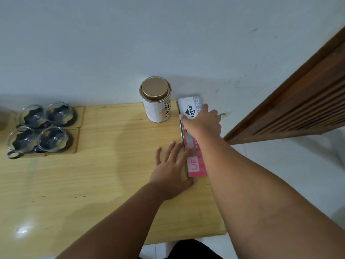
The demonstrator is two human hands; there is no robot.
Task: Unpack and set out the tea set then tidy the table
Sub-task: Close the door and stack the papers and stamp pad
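Note:
Several glass tea cups with dark bases stand on wooden coasters at the far left of the wooden table. A white tea tin with a gold lid stands upright at the back. A pink and grey flat pack lies along the table's right side, and a white Joyko stamp pad box rests on its far end. My right hand lies on that box with fingers around it. My left hand presses flat, fingers spread, against the pack's left edge.
A white wall runs behind the table. A brown slatted wooden door stands open to the right, close to the table's back corner. White floor tiles show on the right. Part of a glass object shows at the left edge.

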